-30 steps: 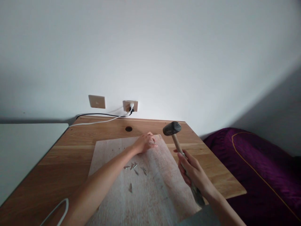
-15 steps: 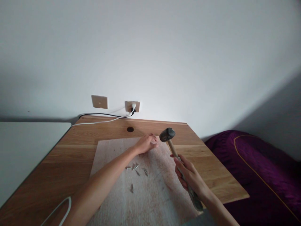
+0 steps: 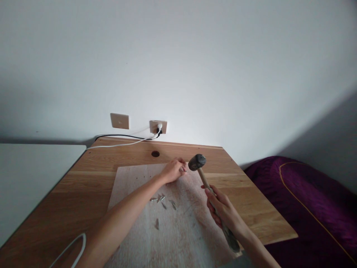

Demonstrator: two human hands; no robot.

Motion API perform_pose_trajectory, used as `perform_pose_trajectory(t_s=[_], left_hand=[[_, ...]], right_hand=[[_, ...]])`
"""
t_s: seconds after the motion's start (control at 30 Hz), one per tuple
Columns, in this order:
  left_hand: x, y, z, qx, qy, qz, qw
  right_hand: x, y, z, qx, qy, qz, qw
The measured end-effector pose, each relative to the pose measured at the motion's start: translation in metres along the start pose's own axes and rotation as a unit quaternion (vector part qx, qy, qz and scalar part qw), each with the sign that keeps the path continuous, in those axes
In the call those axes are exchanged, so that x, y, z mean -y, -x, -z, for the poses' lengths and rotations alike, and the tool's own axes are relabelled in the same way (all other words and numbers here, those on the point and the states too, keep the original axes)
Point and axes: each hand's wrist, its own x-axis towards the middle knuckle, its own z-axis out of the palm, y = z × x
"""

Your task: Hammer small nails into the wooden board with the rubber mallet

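Note:
In my right hand [image 3: 221,208] is a rubber mallet [image 3: 196,162] with a black head and a wooden handle, held tilted up and to the left. Its head hangs just right of my left hand [image 3: 174,170]. The fingers of that left hand are pinched together at the far right part of a pale board [image 3: 125,186]; whatever they hold is hidden. On the board nearer to me lie several small metal pieces [image 3: 160,198], pointed like screws or anchors, and a separate one [image 3: 157,223]. A few dark dots mark the board's far left part.
The board rests on a wooden desk [image 3: 251,201] against a white wall. Behind it are a cable hole [image 3: 155,153], a socket [image 3: 163,127] with plugs, and cables. A white cable loop [image 3: 83,242] is at lower left, a white surface [image 3: 36,178] left, purple fabric [image 3: 301,186] right.
The mallet head has dipped slightly and moved a little left, toward my left hand. My left hand keeps its pinch in the same place. The view has shifted slightly.

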Motion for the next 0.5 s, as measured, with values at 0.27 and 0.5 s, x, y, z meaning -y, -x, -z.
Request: perform_pose_trajectory(t_s=[0.27, 0.5], left_hand=[[0.0, -0.0016, 0.0001, 0.0, -0.036, 0.003, 0.999], [-0.0021, -0.0003, 0.001, -0.004, 0.008, 0.022, 1.0]], right_hand=[[-0.0062, 0.0031, -0.002, 0.014, 0.053, -0.016, 0.998], [-0.0096, 0.0049, -0.0017, 0.013, 0.08, -0.021, 0.996]])
